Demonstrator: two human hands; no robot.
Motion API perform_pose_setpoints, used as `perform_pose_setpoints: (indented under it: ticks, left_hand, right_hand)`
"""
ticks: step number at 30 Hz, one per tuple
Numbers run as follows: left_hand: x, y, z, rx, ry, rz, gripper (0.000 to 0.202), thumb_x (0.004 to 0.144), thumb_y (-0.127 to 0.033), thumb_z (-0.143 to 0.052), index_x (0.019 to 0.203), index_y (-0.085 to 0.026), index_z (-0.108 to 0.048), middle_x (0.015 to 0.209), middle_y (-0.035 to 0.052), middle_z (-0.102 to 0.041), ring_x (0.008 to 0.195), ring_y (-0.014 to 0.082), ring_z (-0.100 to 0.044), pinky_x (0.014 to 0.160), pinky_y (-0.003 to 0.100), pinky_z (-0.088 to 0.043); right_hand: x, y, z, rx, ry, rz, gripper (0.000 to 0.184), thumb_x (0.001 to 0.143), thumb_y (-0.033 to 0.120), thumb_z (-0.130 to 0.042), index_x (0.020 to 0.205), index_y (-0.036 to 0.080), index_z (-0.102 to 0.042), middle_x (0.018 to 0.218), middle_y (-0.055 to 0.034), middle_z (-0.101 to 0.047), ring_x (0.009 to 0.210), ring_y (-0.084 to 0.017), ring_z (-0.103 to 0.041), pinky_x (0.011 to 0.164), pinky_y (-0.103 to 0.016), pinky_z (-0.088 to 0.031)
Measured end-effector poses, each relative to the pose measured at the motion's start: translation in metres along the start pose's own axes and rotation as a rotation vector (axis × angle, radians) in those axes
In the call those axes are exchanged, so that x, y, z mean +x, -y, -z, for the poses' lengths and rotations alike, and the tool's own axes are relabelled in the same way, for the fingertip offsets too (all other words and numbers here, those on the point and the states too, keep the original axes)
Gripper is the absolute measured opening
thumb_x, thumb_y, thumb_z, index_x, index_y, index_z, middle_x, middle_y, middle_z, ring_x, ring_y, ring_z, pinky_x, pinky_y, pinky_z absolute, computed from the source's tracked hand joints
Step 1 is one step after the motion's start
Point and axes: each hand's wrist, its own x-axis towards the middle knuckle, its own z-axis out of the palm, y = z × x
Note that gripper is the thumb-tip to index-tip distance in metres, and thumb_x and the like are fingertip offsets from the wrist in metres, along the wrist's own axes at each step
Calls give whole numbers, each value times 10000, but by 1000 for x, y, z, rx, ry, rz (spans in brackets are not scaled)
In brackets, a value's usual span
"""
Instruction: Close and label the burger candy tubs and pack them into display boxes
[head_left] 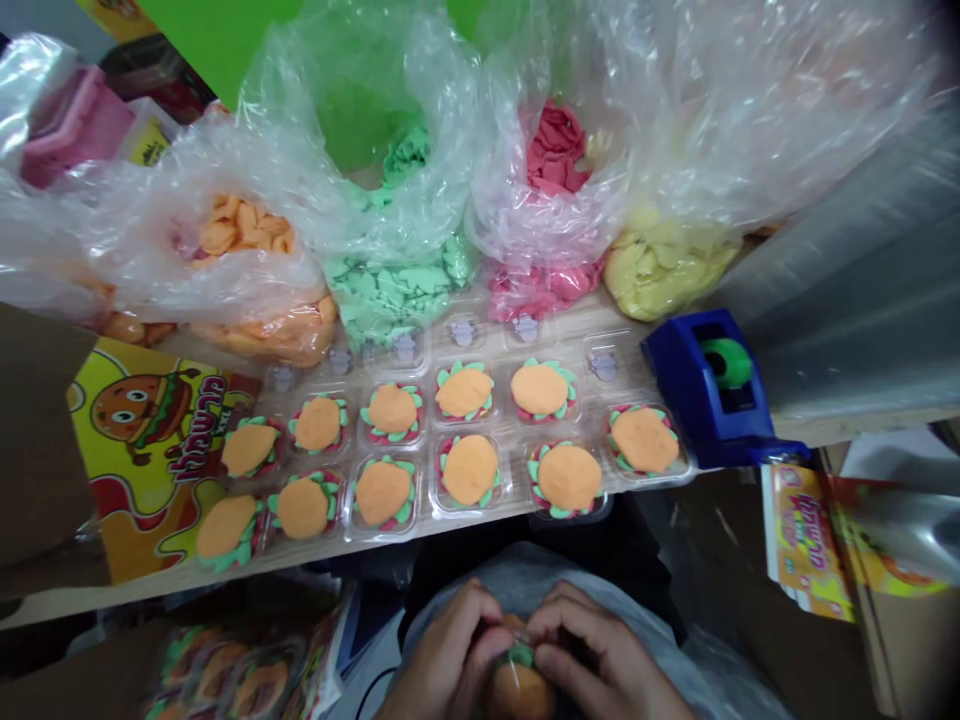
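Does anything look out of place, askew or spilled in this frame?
Nothing spilled or damaged. The clear tray of orange-topped burger candies lies slightly askew on the table, one front cell seemingly overhanging the edge. The left hand and right hand pinch another burger candy together below it.

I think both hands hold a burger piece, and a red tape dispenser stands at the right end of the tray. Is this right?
The tape dispenser is blue, not red, as the head view shows. The left hand and right hand do hold the burger piece.
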Motion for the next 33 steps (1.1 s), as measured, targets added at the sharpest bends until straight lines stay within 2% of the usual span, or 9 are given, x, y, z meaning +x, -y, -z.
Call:
perform_pose_setpoints:
  ticks: [5,10,14,16,18,22,25,30,33]
  left_hand:
    - [-10,-10,4,-183,-131,153,275,884,-444,-395,813,-197,-494,764,5,-502,737,151,-489,691,230,-395]
    - [-1,-21,16,-169,-100,174,182,899,-339,-387,822,-201,-478,784,-6,-486,761,144,-482,700,222,-386]
    - [3,-29,24,-87,33,109,167,905,-307,-382,829,-199,-484,798,-2,-497,750,137,-485,697,223,-381]
    - [1,-28,20,-63,87,53,178,911,-297,-367,831,-196,-490,803,6,-504,753,138,-493,701,228,-379]
    - [-3,-22,13,-78,64,15,192,913,-300,-356,837,-194,-497,809,14,-507,762,143,-496,704,235,-378]
    - [-8,-10,-2,-240,-66,110,187,893,-373,-399,865,-201,-467,780,-1,-480,734,143,-477,665,233,-384]
    - [-6,-13,-3,-238,-71,147,189,895,-373,-391,833,-205,-454,770,-10,-468,724,139,-464,667,232,-385]
    - [4,-24,-3,-86,56,-8,177,903,-323,-367,815,-209,-468,772,-2,-509,727,138,-494,673,227,-384]
    - [5,-18,-10,-38,63,-120,189,909,-331,-353,809,-211,-459,738,-6,-494,682,130,-486,632,216,-375]
  right_hand:
    - [-7,-12,4,221,-101,-149,240,784,421,-554,741,185,-564,666,5,-524,636,-137,-519,597,-224,-427]
    - [-6,-6,9,324,-130,-153,261,772,453,-588,830,199,-595,787,-20,-594,762,-163,-569,691,-245,-461]
    - [-2,2,10,276,-83,-89,248,803,419,-560,902,215,-662,855,-44,-618,833,-185,-590,745,-273,-463]
    - [-4,1,11,214,-56,-79,238,808,401,-556,855,204,-681,811,-45,-613,799,-184,-589,721,-272,-461]
    - [-7,-2,11,184,-53,-101,235,807,397,-558,810,194,-676,770,-40,-606,764,-179,-586,698,-268,-462]
    - [-13,-5,12,239,-108,-133,229,810,409,-547,801,201,-644,768,-24,-606,759,-167,-593,705,-251,-470]
    - [-12,1,15,180,-98,-131,199,826,381,-537,827,212,-643,789,-18,-595,774,-161,-586,708,-239,-464]
    - [-6,12,19,-67,32,-37,167,844,321,-540,803,229,-674,791,-17,-585,800,-161,-576,729,-247,-433]
    - [-6,9,17,-144,57,6,152,857,278,-525,775,224,-641,777,-9,-587,795,-153,-570,710,-237,-426]
